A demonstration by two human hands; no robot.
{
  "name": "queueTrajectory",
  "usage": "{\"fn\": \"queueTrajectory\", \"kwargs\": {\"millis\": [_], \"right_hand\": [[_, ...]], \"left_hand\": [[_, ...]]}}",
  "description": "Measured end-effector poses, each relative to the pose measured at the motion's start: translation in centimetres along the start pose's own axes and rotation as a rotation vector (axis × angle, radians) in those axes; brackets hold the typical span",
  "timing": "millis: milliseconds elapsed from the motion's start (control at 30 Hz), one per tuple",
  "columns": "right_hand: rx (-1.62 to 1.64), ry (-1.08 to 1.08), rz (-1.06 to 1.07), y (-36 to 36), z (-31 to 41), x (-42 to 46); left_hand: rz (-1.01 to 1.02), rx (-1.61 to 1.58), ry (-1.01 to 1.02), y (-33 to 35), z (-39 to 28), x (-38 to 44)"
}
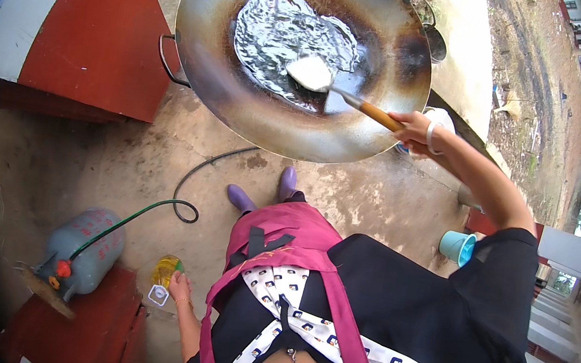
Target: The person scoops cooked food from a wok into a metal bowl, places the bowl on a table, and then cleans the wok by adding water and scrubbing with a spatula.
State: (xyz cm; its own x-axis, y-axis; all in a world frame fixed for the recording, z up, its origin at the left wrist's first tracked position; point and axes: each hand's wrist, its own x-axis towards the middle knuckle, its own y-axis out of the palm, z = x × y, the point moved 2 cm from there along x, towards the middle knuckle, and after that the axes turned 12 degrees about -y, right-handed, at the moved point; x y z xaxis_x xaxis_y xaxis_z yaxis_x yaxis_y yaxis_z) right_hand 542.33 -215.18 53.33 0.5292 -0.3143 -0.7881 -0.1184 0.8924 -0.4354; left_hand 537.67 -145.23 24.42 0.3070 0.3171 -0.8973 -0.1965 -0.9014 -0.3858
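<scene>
A large metal wok (276, 128) fills the upper middle of the view, its inside browned and dark-stained. In its bowl lies a shiny, rippled, silvery mass (290, 29); whether it is liquid or foil I cannot tell. My right hand (419, 133) grips the wooden handle of a metal spatula or ladle (376, 115), whose bright head rests over the wok's middle. Low at the left, my left hand (180, 286) holds a clear plastic bottle of yellow oil (164, 271) with a green cap, beside my hip and away from the wok.
A gas cylinder (95, 242) stands at lower left, with a hose (175, 201) running over the concrete floor towards the wok. A red-and-white wall (104, 35) is at the wok's left. A turquoise bucket (453, 245) stands at right. Purple boots (239, 198) are below the wok.
</scene>
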Motion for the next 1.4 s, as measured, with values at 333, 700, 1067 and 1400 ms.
{"fn": "queueTrajectory", "kwargs": {"millis": [333,700,1067,1400], "right_hand": [[0.426,-0.234,-0.513,10.2,2.0,14.2],[1.187,-0.309,-0.804,11.3,5.0,14.4],[1.055,-0.151,-0.391,9.6,-2.4,-6.5],[-0.53,0.17,-0.031,-8.9,0.6,-10.2]], "left_hand": [[-0.149,-0.117,0.06,-7.2,-2.8,-2.0],[-0.219,-0.078,0.046,-9.4,1.9,-2.6],[-0.074,0.051,0.085,-4.5,-2.8,3.9],[-0.051,0.044,0.199,-0.7,-5.1,6.1]]}}
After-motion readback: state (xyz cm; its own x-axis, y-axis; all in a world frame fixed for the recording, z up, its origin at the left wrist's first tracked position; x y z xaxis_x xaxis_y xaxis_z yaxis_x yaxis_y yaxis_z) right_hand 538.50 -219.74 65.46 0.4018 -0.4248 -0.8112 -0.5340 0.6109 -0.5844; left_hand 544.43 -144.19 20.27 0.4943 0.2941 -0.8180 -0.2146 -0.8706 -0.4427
